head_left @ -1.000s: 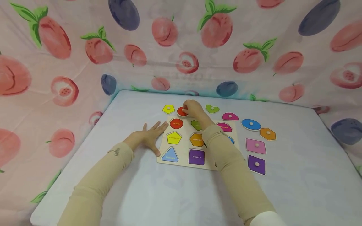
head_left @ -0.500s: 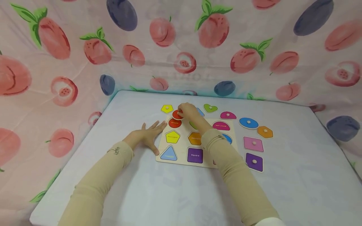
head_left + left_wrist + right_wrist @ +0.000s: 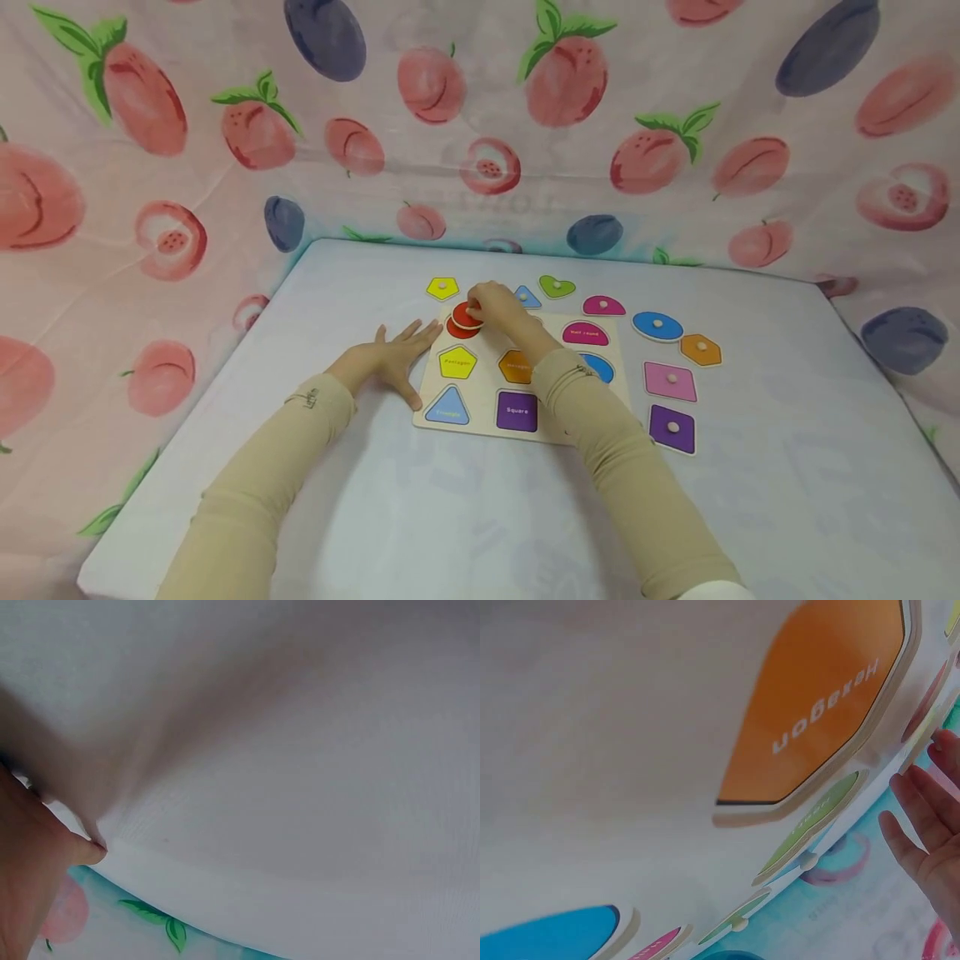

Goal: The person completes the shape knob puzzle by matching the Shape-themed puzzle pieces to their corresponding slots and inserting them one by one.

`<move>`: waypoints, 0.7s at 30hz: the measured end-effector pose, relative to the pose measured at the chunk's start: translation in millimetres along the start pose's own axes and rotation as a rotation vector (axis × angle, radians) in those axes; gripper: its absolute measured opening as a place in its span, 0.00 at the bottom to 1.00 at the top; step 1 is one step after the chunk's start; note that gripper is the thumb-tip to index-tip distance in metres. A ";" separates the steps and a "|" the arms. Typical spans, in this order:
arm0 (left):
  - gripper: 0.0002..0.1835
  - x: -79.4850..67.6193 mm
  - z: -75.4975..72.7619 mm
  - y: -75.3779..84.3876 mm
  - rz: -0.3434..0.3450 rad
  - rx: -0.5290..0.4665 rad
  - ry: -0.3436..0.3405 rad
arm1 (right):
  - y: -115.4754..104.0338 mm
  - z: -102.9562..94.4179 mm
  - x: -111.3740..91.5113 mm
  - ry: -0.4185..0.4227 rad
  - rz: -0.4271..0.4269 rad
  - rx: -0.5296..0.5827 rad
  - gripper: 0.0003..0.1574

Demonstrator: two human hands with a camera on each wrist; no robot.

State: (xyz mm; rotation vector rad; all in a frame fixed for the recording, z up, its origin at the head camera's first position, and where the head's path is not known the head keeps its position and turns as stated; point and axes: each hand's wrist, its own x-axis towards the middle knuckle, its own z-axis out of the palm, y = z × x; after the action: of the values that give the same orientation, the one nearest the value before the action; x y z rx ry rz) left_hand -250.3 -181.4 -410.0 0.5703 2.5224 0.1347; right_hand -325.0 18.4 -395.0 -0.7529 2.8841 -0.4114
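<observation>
My right hand pinches the knob of a red circle puzzle piece. The piece overlaps the printed red circle slot at the top left of a pale wooden shape-puzzle board. With fingers spread, my left hand rests at the board's left edge, thumb near the lower corner. In the right wrist view, the fingers of my right hand show at the far right, beyond the orange hexagon slot; the held piece is mostly hidden there. The left wrist view shows part of my left hand and white tabletop.
Behind the board lie knobbed pieces: a yellow pentagon, blue triangle, green heart and magenta half round. Further right are a blue oval, orange hexagon, pink piece and purple square.
My right hand has brought the red circle from behind the board toward the left and nearer, over its top-left slot. The left hand stays at the board's edge.
</observation>
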 end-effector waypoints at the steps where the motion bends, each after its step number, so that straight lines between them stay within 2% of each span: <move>1: 0.75 0.2 -0.9 0.1 0.000 0.000 0.000 | -0.3 0.0 -0.1 0.000 -0.007 -0.003 0.12; 10: 0.76 -3.6 -1.3 -0.4 0.009 -0.024 -0.014 | -10.8 1.8 -1.2 -0.048 -0.051 -0.037 0.13; 21: 0.76 0.0 1.4 -1.2 0.028 -0.056 -0.017 | -11.4 1.5 -4.7 -0.073 -0.028 -0.044 0.11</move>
State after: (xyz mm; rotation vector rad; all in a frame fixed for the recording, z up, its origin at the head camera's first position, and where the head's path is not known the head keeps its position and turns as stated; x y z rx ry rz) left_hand -250.0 -182.5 -411.4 0.5822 2.4863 0.2086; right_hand -315.4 10.8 -392.8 -0.7987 2.8260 -0.3175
